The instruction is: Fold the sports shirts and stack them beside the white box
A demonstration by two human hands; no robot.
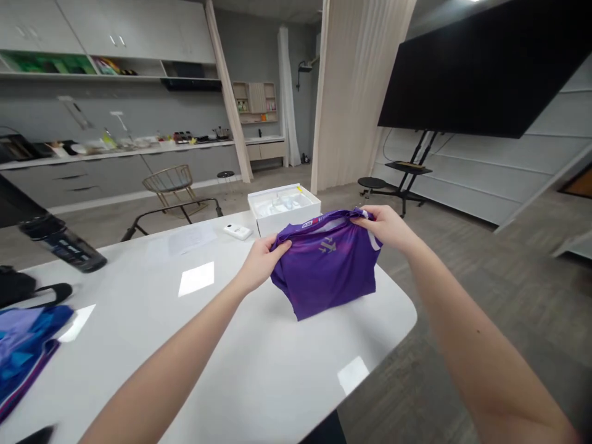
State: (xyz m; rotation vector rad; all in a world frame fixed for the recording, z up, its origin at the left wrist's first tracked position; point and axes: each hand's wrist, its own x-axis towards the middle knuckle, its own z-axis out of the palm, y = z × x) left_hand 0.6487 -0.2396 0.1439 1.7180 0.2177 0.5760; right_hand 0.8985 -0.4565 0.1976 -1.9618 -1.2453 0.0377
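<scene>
Grey-walled room (115, 108), black flat-screen display (467, 68) on a black metal stand (416, 166) at right. Rounded white worktop (259, 364) below, open white cardboard box (283, 208) at its far end. Purple short-sleeved sports jersey (326, 277) held up over the worktop's right side, hem hanging. Left-hand grip (261, 264) and right-hand grip (386, 227) both closed on its upper edge.

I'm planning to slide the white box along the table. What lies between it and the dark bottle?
In the head view, a sheet of paper and a small white device lie on the white table between the white box and the dark bottle.
</scene>
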